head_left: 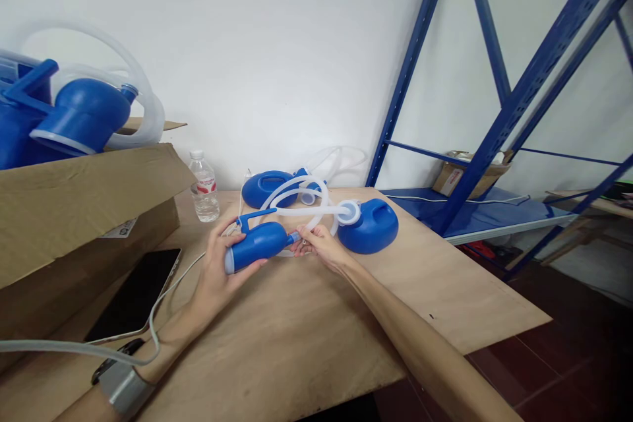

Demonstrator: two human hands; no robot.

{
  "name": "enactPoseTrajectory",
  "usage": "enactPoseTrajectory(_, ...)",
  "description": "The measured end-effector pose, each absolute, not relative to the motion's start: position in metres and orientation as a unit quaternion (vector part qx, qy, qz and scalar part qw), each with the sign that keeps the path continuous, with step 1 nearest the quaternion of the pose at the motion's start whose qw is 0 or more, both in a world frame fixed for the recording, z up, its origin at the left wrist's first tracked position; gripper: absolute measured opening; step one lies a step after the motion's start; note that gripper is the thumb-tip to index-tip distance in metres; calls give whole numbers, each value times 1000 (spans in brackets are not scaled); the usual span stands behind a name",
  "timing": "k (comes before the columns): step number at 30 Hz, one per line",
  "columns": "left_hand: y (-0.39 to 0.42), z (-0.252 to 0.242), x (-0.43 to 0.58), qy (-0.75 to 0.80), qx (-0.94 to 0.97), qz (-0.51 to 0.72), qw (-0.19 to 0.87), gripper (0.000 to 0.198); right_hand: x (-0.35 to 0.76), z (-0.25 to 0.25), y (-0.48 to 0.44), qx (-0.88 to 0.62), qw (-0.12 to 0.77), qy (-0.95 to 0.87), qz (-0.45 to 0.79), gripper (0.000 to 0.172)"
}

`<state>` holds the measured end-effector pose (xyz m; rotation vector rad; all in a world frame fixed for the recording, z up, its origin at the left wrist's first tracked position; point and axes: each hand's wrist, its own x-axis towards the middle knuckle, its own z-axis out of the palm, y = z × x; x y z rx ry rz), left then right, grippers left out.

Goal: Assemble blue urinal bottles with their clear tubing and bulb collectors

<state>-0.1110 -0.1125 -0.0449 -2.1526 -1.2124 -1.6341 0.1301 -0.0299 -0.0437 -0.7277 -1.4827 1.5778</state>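
Note:
My left hand (217, 260) is wrapped round a blue plastic urinal cup (262, 244) with a white rim and a blue handle on its upper side. At the cup's narrow spout, my right hand (319, 247) pinches the end of a translucent hose (295, 237); whether it sits fully on the spout I cannot tell. The hose loops loosely behind my hands. Right of them, a blue urinal bottle (373, 227) lies with a white cap (348, 212) joined to the hose. Another blue bottle (267, 190) lies behind the cup.
At left stands an open cardboard box (89, 211) with blue cups and hoses on top. A water bottle (204, 188), a dark tablet (136, 293) and a white cable (171, 287) are nearby. The wooden table (445, 290) adjoins a blue metal shelf (477, 214) holding a carton.

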Motion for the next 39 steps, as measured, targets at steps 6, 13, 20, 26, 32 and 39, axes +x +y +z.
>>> enactPoseTrajectory(6, -112, -50, -117, -329, -773, -499, 215, 48, 128, -42, -34, -275, 390, -611, 632, 50)
enactPoseTrajectory(13, -111, -39, -116, -348, -767, -509, 175, 45, 130, -40, -34, -280, 372, -588, 662, 57)
enactPoseTrajectory(20, -109, -34, -118, -436, -710, -543, 109, 46, 133, -43, -33, -275, 361, -559, 694, 43)
enactPoseTrajectory(26, -110, -38, -115, -437, -708, -542, 117, 44, 135, -53, -27, -292, 371, -530, 705, 42)
enactPoseTrajectory(32, -110, -37, -113, -435, -703, -550, 115, 43, 131, -53, -32, -268, 346, -547, 713, 44)
enactPoseTrajectory(39, -111, -40, -113, -438, -712, -538, 107, 46, 130, -53, -34, -280, 362, -578, 676, 42)
